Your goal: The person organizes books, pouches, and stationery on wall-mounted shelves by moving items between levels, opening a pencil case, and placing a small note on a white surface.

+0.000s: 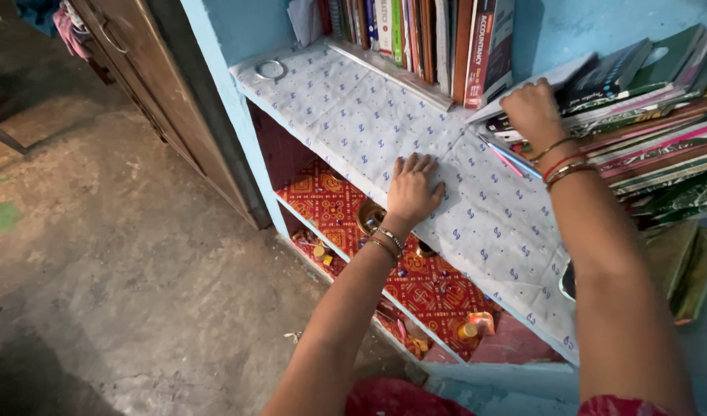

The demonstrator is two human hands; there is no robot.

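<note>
A: Left hand point(412, 192)?

B: I see it flat on the patterned cloth point(353, 115) over the top shelf point(238, 85), fingers together and straight, gripping nothing.

A: Right hand point(532, 112)?

B: Its fingers are curled onto the book stack point(646, 115) lying at the cloth's right end, touching the lowest books. Upright books point(423, 35) stand behind; a metal ring point(271, 69) lies far left.

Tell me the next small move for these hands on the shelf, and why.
Probably slide the left hand outward along the white patterned shelf liner to smooth it. That palm lies flat on the liner near the front edge, while the right hand grips the leaning stack of books resting on the liner's far end.
</note>
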